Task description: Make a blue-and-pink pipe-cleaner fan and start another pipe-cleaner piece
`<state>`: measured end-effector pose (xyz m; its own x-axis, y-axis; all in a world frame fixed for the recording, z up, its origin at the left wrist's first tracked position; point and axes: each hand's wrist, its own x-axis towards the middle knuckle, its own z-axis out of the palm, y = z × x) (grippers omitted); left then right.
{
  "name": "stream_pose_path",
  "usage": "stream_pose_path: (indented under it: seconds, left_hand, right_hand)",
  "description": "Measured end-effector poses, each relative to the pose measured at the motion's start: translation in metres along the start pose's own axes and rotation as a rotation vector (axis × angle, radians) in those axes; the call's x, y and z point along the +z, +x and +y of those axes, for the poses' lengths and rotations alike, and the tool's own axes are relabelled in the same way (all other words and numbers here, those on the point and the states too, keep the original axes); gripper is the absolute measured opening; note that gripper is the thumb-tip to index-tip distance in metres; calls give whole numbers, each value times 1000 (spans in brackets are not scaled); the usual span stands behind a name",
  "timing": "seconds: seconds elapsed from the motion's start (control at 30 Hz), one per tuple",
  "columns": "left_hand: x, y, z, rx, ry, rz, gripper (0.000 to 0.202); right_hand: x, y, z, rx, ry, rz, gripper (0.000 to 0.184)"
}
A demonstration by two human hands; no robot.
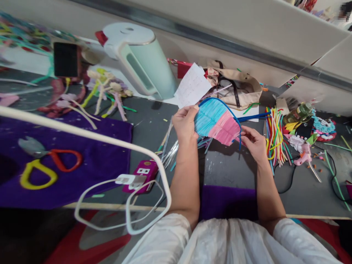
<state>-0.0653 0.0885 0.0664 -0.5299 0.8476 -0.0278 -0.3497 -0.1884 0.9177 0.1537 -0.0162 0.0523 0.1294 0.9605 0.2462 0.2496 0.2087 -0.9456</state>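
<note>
Above the table is a petal-shaped craft piece (213,121) of light blue and pink strands, with a dark blue pipe cleaner (228,106) running along its upper and right edge. My left hand (186,123) is closed on the blue end, thumb on top. At the pink, narrower end my right hand (251,141) pinches the dark blue pipe cleaner close to the piece's tip; the exact contact is partly hidden. Beside my right hand lies a bundle of colourful pipe cleaners (275,135). Silvery strands (171,156) lie by my left forearm.
Scissors (41,154) with red and yellow handles rest on purple cloth (104,146) at left. A magenta power strip (145,172) with a white cable is near the front edge. Behind stand a pale green kettle (154,62) and a beige bag (251,90). A glass jar (299,113) is at right.
</note>
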Motion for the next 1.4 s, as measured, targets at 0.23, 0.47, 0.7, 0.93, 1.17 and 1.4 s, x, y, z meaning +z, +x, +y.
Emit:
stream_pose_path:
  seconds: [0.23,0.47,0.7,0.93,1.17,1.4]
  left_hand:
    - [-5,4,-3,-14,1,15,19]
    - [-6,7,-4,-15,-4,47,19]
    - [-5,7,-3,-29,-68,44,16]
    - [-3,5,1,-5,12,65,21]
    - [2,-5,5,21,28,15,17]
    - [9,-16,10,18,4,-55,15]
  right_hand:
    - [7,-2,-1,62,45,17,37]
    - [6,-1,-2,21,41,-8,37]
    - [7,-3,-9,-36,1,-9,36]
    - [9,-3,-4,-124,-88,-2,33]
    - [9,-2,-8,-52,-150,141,21]
    - [-1,0,-7,15,-195,182,20]
